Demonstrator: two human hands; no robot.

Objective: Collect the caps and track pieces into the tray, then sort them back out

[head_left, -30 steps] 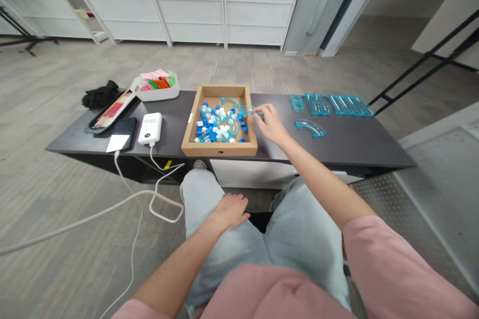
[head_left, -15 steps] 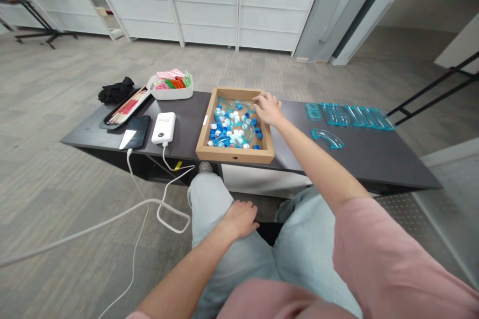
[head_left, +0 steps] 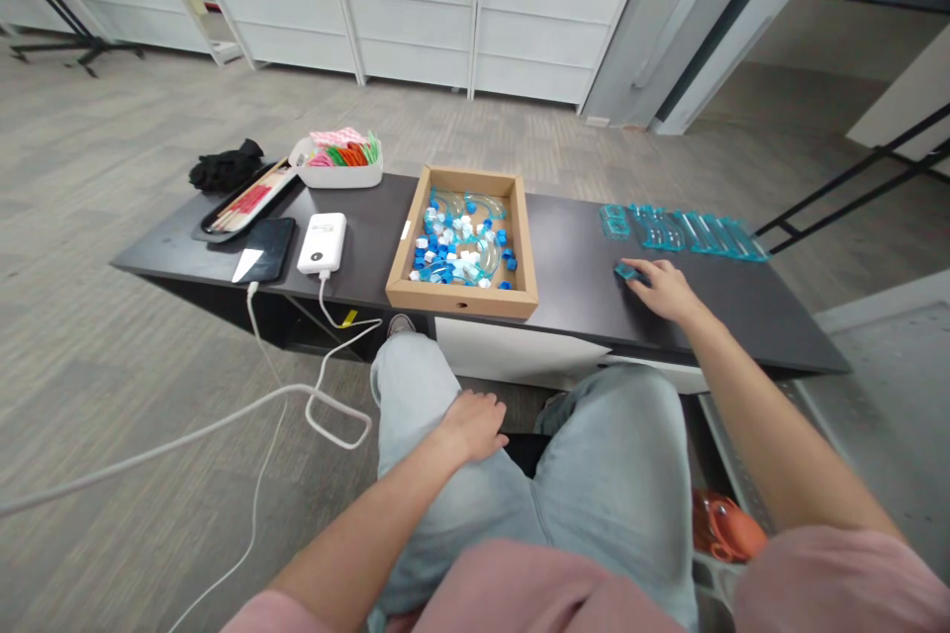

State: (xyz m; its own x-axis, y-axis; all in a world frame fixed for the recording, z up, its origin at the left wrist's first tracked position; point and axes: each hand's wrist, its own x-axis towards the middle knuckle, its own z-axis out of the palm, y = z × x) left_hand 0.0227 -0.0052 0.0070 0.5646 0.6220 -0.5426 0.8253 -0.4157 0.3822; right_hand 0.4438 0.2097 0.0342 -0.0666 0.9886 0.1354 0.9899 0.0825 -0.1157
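Note:
My right hand (head_left: pixel 660 289) is at the table, its thumb and fingers closed on a translucent blue curved track piece (head_left: pixel 629 272). Only the left end of that piece shows; the hand covers the rest. Behind it are rows of similar blue pieces, with straight ones (head_left: pixel 721 235), curved ones (head_left: pixel 657 227) and a small group (head_left: pixel 615 222) at the left end. On my thigh lies my left hand (head_left: pixel 476 424), fingers stretched out and holding nothing. A cardboard box (head_left: pixel 461 299) holds blue and white cubes (head_left: pixel 443 252) mixed with clear curved pieces (head_left: pixel 490 255).
Left of the box, a white power bank (head_left: pixel 323 243) and a dark phone (head_left: pixel 265 249) have white cables hanging off the front edge. Behind them stand a black tray (head_left: pixel 236 212) of sticks, a white container (head_left: pixel 345 175) with colourful strips, and a black cloth item (head_left: pixel 225 166).
My right hand has left the box's right side and moved right, down onto the curved piece lying in front of the rows. My left hand stays on the thigh.

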